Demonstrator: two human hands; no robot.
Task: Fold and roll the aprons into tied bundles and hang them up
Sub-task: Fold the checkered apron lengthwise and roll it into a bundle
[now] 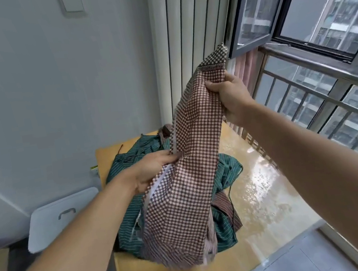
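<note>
Your right hand (229, 95) is up at 1 o'clock, fingers curled tight around the top edge of the checked apron (191, 163). Your left hand (153, 170) sits near frame centre and pinches the same apron along its left edge, thumb and fingers closed on the white-trimmed hem. The apron hangs slack between the two grips, its lower end draping down at 6 o'clock onto the pile.

The green striped apron (227, 167) lies crumpled on the wooden table (265, 203), under and behind the checked one. A brown striped piece shows at about 5 o'clock of the pile; cannot tell if it is a separate apron.

Handling: thin cotton by the look, light, fully limp, no stiffness, so it will sag and bunch wherever you aren't holding it. Not fragile, not slippery. Take hold at corners or hems, where the stitched edge gives something firmer to pinch. Find the ties before rolling; one dark cord trails at 5 o'clock and could snag.

A white lid with a handle (64, 218) leans at 8 o'clock; the window (294, 13) is at 2 o'clock.
</note>
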